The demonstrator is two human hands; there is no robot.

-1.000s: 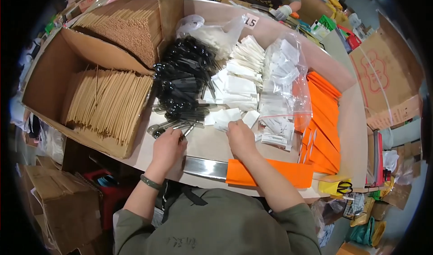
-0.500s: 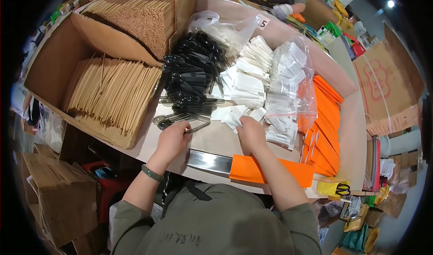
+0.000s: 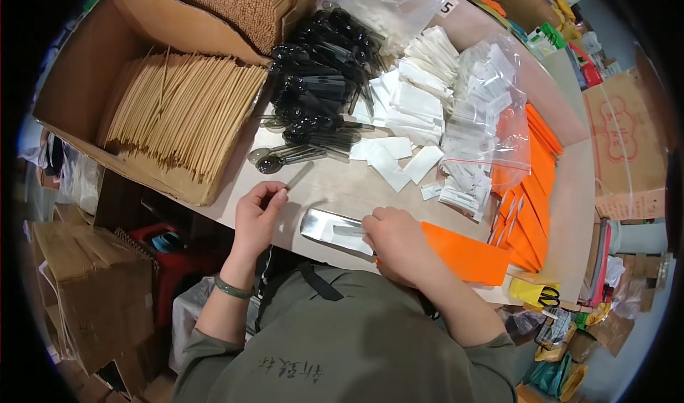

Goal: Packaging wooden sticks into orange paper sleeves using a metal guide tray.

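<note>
My left hand (image 3: 258,214) is closed, thumb against fingers, on a dark translucent plastic spoon (image 3: 301,176); its handle sticks out and the bowl is hidden. My right hand (image 3: 400,240) is closed over the metal chute (image 3: 311,224) at the front edge of the table. Its fingers are curled at a white paper packet (image 3: 349,233), mostly hidden by the hand. An orange paper sleeve (image 3: 467,253) lies at the chute's right end, under my right wrist. Beyond my left hand lie several loose spoons (image 3: 271,162). White packets (image 3: 388,162) lie spread beyond the chute.
A carton of wooden chopsticks (image 3: 178,118) stands at the left. Black spoons (image 3: 313,96) are heaped at the middle, beside stacked white packets (image 3: 420,104). A clear bag of packets (image 3: 484,111) and orange sleeves (image 3: 534,210) lie right. Scissors (image 3: 548,295) sit in a yellow holder.
My right hand has moved from the white packets toward me, onto the metal chute. My left hand has drawn back from the loose spoons with a spoon. The view has shifted.
</note>
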